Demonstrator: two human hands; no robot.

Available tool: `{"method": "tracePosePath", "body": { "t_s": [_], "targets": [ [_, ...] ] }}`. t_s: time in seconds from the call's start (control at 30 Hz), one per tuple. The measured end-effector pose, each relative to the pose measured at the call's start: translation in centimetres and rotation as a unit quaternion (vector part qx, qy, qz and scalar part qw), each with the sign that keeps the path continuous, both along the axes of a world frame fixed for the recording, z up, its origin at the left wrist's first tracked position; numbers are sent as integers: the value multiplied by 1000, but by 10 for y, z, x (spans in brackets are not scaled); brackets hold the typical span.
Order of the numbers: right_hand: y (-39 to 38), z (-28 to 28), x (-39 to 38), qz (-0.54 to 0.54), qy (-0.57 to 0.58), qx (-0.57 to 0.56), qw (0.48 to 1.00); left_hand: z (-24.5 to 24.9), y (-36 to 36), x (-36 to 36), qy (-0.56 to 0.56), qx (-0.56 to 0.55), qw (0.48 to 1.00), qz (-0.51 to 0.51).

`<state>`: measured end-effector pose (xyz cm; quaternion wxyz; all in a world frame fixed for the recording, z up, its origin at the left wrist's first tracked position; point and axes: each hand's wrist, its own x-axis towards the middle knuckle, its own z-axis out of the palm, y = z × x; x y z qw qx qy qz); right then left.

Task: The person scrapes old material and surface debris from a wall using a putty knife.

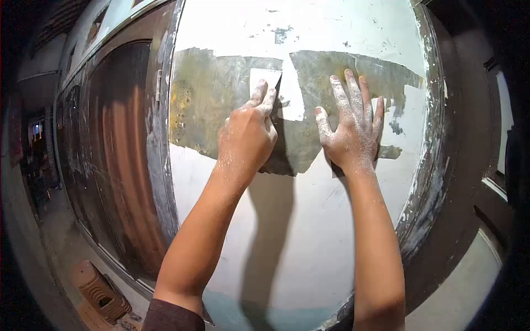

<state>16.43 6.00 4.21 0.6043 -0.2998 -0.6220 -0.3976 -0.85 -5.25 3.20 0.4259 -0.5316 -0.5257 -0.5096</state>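
My left hand [245, 129] is closed on a flat, pale scraper blade [265, 76], two fingers pressed along its face. The blade lies against a door-like panel [320, 243], over a band of bare grey-green surface [221, 83] where the white paint is gone. To the right, my right hand [350, 124] rests on the same panel with its fingers spread, holding nothing. White dust coats the fingers of both hands. Whether the blade has a handle is hidden by my left palm.
A dark wooden door with a brown curtain [124, 187] stands at the left. On the floor at lower left is a brown plastic stool [102, 292]. The panel's worn frame edge [430, 143] runs down the right side.
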Motion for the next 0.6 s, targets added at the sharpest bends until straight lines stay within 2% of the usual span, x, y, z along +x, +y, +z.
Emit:
{"method": "tracePosePath", "body": {
  "t_s": [0.07,0.2,0.43,0.6],
  "targets": [
    [0,-1,-1,3,2,-6,1000,0,-5,8,-54,-38,998,-12],
    [0,1,-1,4,6,4,1000,8,4,5,-6,15,1000,12],
    [2,0,-1,16,4,3,1000,13,1,6,-25,-23,999,20],
    [0,-1,0,24,3,7,1000,7,0,3,-13,0,1000,19]
  ]
}}
